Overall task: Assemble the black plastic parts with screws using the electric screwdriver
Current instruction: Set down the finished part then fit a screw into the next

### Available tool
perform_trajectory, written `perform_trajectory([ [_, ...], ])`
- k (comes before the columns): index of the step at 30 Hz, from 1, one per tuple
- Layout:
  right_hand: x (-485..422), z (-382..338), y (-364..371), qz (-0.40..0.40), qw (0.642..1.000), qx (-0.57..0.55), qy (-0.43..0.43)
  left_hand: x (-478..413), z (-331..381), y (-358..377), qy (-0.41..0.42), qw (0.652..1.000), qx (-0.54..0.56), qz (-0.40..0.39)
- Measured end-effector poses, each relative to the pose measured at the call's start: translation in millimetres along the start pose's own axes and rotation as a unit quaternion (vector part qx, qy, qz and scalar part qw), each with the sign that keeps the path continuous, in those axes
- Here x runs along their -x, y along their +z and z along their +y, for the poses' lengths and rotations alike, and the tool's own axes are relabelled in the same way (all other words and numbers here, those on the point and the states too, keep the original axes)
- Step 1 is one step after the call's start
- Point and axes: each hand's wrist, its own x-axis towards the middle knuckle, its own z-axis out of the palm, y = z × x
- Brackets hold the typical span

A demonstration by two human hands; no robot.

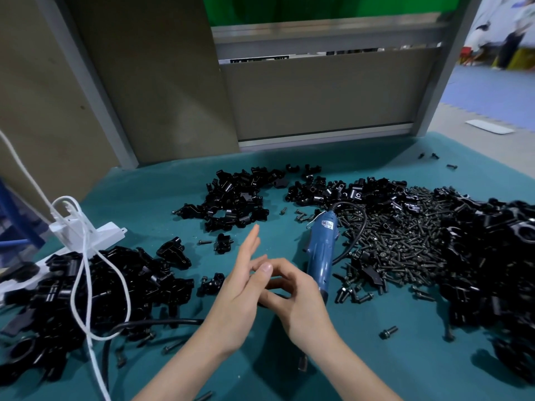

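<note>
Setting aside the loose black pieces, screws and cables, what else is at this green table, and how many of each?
Blue electric screwdriver: 1
White power strip: 1
Bare hands: 2, left hand, right hand
Total: 4

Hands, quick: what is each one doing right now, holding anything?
Left hand: open, fingers straight, holding nothing.
Right hand: fingers curled against the left hand; cannot tell whether it holds anything.
</note>
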Motion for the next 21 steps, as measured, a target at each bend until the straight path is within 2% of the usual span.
perform_trajectory([
  [3, 0, 2, 1, 0.015, 0.999, 0.028, 0.003, 3, -1, 3, 0.013, 1.0, 0.012, 0.02],
  [8, -2, 4, -2, 0.058, 0.998, 0.018, -0.003, 6, -13, 6, 0.011, 0.993, 0.027, 0.113],
  [12, -6, 1, -14, 0.114, 0.993, -0.017, -0.02, 12, -28, 9, -0.048, 0.996, -0.041, 0.068],
  [17, -5, 0, -12, 0.102, 0.994, -0.043, -0.012, 7, -35, 13, -0.041, 0.98, 0.153, 0.118],
  [19, -6, -1, -13, 0.078, 0.996, -0.041, -0.003, 6, -40, 9, -0.067, 0.965, 0.228, 0.107],
  [21, -7, -3, -16, 0.049, 0.998, -0.026, 0.01, 8, -43, 5, -0.087, 0.959, 0.255, 0.091],
])
